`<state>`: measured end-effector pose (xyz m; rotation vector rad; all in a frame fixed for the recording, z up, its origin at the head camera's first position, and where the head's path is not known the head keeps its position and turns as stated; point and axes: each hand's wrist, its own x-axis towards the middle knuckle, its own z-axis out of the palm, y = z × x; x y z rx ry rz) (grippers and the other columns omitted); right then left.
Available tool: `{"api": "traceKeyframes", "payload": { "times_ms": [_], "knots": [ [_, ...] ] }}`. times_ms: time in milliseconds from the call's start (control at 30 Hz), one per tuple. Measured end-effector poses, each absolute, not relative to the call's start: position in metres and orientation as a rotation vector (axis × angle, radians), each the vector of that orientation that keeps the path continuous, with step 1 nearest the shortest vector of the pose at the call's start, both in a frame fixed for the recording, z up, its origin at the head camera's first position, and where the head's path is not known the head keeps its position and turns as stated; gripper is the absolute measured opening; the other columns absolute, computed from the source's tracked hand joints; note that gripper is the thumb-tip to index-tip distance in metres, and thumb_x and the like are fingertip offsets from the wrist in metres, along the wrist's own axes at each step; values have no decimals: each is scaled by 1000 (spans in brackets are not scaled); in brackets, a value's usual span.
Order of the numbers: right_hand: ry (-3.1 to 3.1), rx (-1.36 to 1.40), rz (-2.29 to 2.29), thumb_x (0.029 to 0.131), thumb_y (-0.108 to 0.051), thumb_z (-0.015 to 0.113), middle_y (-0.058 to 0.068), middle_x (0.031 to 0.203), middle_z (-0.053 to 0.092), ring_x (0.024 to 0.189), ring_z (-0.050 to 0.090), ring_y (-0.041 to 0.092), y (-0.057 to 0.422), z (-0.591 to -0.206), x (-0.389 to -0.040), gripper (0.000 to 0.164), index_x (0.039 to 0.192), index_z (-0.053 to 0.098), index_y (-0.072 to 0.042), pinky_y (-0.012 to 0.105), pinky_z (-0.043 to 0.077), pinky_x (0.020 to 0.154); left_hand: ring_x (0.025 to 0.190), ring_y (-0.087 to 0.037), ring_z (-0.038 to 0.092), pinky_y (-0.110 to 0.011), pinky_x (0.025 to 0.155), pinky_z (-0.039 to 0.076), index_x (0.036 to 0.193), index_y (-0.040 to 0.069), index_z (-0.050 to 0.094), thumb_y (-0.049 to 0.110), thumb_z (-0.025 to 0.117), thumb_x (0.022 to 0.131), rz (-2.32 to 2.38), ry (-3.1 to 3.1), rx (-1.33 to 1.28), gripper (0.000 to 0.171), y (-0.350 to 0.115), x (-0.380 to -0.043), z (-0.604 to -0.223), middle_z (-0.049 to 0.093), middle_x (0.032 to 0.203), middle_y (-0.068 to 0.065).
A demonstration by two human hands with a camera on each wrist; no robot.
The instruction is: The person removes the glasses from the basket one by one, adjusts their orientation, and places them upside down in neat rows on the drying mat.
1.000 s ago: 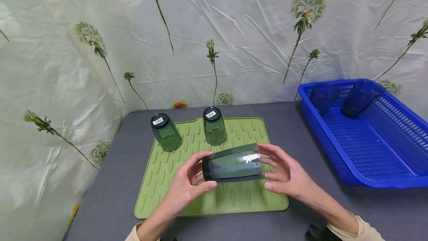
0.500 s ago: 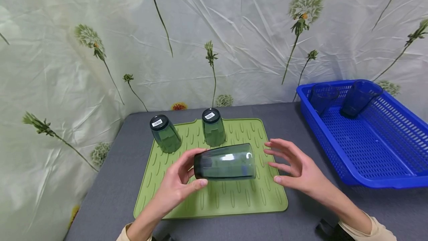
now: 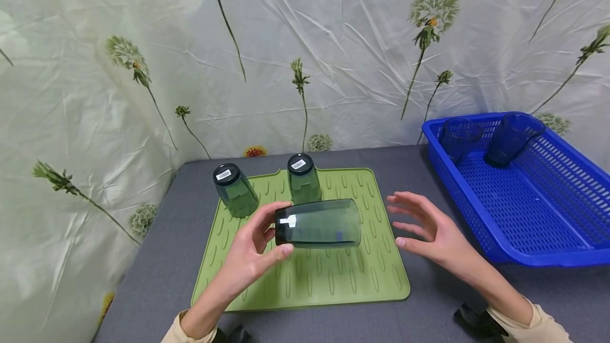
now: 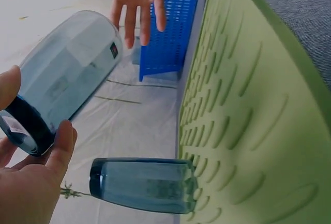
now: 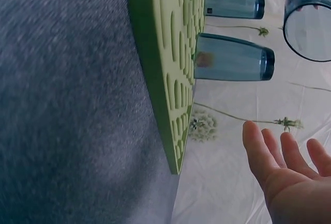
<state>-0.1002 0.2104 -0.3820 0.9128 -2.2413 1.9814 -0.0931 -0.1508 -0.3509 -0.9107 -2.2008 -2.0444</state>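
Above the green ridged mat [image 3: 333,279], my left hand [image 3: 250,247] holds a tinted drinking glass [image 3: 319,224] on its side, gripping the base with thumb and fingers. The glass's mouth points right; in the left wrist view this glass [image 4: 70,63] is tilted. My right hand [image 3: 431,232] is apart from it, to the right of the mouth, with fingers spread and nothing in them. Two more glasses, the left one [image 3: 236,192] and the middle one [image 3: 304,179], stand upside down at the mat's back, labels on their bases.
A blue plastic basket [image 3: 505,247] sits at the right, with two glasses in its far end, one [image 3: 459,139] at the left and one [image 3: 512,139] beside it. Grey cloth [image 3: 157,274] covers the table. A flower-print curtain [image 3: 357,57] hangs behind.
My right hand has let go of the glass's mouth end and drawn away to the right. My left hand has moved slightly left with the glass.
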Motion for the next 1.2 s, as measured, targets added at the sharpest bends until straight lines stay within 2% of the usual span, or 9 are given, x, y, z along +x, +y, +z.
{"api": "traceKeyframes", "payload": {
  "times_ms": [233, 433, 600, 733, 1000, 1200],
  "knots": [
    [-2246, 904, 1949, 84, 17, 65, 17, 146, 42, 132, 45, 29, 214, -381, -102, 73, 148, 34, -1, 35, 49, 100, 118, -33, 55, -31, 88, 54, 142, 2, 42, -7, 67, 88, -2103, -2193, -950, 60, -145, -99, -344, 41, 139, -19],
    [-2269, 877, 1929, 85, 16, 66, 16, 146, 42, 133, 44, 30, 218, -383, -104, 73, 148, 34, -2, 32, 49, 100, 112, -29, 54, -29, 86, 52, 142, 9, 44, -4, 69, 88, -2094, -2229, -881, 61, -138, -106, -344, 43, 135, -17],
    [-2279, 871, 1915, 86, 15, 65, 16, 146, 43, 132, 44, 30, 219, -383, -106, 72, 148, 34, -3, 32, 49, 99, 118, -29, 54, -31, 94, 51, 142, 10, 45, -3, 70, 87, -2085, -2223, -906, 62, -131, -113, -343, 47, 136, -14],
    [-2287, 854, 1913, 86, 15, 65, 15, 146, 43, 132, 44, 28, 220, -383, -106, 72, 148, 35, -4, 32, 49, 99, 120, -29, 52, -33, 98, 49, 142, 7, 43, -3, 70, 87, -2077, -2213, -928, 62, -126, -119, -343, 50, 138, -11],
    [-2297, 851, 1903, 87, 14, 64, 16, 146, 43, 132, 44, 29, 223, -383, -107, 71, 149, 35, -4, 32, 49, 100, 126, -21, 51, -34, 107, 42, 144, 8, 35, -2, 74, 85, -2066, -2261, -829, 72, -118, -125, -340, 53, 139, -5],
    [-2320, 826, 1885, 88, 12, 65, 15, 146, 43, 133, 44, 29, 223, -383, -107, 71, 149, 35, -6, 31, 49, 99, 119, -18, 58, -32, 106, 42, 137, 13, 45, 7, 81, 81, -2020, -2322, -736, 67, -110, -128, -336, 61, 129, -2]
  ]
}}
